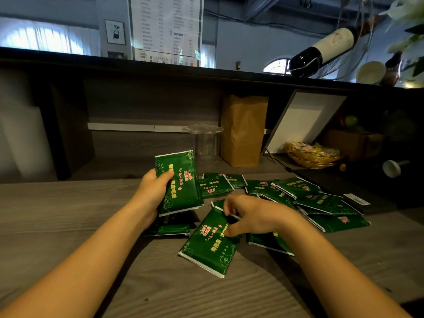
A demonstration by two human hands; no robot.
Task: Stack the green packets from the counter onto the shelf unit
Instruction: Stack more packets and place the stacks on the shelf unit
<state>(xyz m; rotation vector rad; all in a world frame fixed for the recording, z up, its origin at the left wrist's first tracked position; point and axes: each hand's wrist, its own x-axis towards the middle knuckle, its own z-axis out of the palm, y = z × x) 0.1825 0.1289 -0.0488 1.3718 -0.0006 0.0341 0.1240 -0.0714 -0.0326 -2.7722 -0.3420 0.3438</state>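
Several green packets with red and gold print lie scattered on the wooden counter, most of them in a loose pile to the right. My left hand grips an upright green packet above the counter, thumb across its front. My right hand pinches the top edge of another green packet that lies slanted on the counter. One more packet lies flat under my left hand. The shelf recess sits behind the counter.
A brown paper bag and a clear plastic cup holder stand in the recess. A framed white board leans to the right beside a golden basket. A wine bottle lies on the upper ledge.
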